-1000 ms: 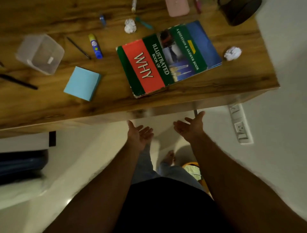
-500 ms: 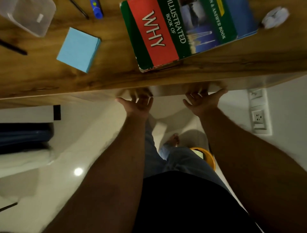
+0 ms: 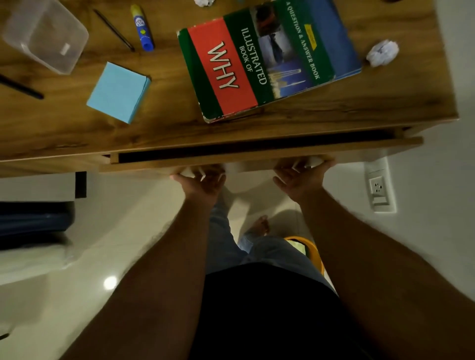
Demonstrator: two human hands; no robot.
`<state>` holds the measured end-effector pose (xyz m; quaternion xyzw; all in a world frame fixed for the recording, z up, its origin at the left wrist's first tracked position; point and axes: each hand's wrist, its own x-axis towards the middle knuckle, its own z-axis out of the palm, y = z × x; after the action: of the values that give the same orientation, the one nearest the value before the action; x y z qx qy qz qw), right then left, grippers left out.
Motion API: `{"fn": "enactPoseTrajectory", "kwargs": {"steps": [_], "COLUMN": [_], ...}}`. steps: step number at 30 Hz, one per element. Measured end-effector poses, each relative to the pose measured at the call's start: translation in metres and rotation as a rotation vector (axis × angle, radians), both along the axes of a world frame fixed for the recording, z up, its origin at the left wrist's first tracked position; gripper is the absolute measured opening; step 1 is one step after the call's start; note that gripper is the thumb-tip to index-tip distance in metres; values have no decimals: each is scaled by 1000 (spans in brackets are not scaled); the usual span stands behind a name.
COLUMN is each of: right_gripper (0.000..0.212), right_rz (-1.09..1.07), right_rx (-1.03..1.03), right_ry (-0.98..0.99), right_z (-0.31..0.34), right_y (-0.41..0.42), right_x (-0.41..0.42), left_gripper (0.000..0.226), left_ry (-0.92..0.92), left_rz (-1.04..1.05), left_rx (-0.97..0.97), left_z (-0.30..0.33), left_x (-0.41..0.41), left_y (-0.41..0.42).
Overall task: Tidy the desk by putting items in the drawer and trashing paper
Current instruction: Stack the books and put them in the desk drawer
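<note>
The wooden drawer (image 3: 154, 164) under the desk (image 3: 64, 133) stands slightly open, with a thin dark gap showing. My left hand (image 3: 203, 183) and my right hand (image 3: 299, 180) both grip the underside of the drawer front, fingertips hooked beneath it. On the desk lie a big "Illustrated Book of Why" (image 3: 264, 61), a blue sticky-note pad (image 3: 119, 91), a glue stick (image 3: 142, 28), a dark pencil (image 3: 114, 30), a black pen (image 3: 21, 87) and a clear plastic box (image 3: 45, 33). One crumpled paper ball (image 3: 382, 52) sits at the right, and another paper ball (image 3: 204, 2) at the top edge.
A yellow bin (image 3: 312, 253) stands on the floor beside my legs. A wall socket (image 3: 377, 188) is at the right. A dark blue object (image 3: 33, 223) lies on the floor at the left.
Both hands rose from below the desk, took hold of the drawer front's underside, and pulled it out a little, opening a dark gap.
</note>
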<state>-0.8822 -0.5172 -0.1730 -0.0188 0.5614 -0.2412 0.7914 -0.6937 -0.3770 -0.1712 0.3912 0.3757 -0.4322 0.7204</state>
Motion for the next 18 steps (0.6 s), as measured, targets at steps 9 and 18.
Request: {"fn": "enactPoseTrajectory", "kwargs": {"steps": [9, 18], "right_gripper": [32, 31], "right_rz": [592, 1110], "right_rx": [-325, -1696], "right_ry": [513, 893], "right_z": [51, 117], "right_y": [22, 16], "right_x": [-56, 9], "left_gripper": [21, 21], "left_ry": [-764, -1906], "left_rz": [-1197, -1451], "left_rx": [436, 484], "left_z": [62, 116], "left_x": [-30, -22], "left_y": [51, -10]}}
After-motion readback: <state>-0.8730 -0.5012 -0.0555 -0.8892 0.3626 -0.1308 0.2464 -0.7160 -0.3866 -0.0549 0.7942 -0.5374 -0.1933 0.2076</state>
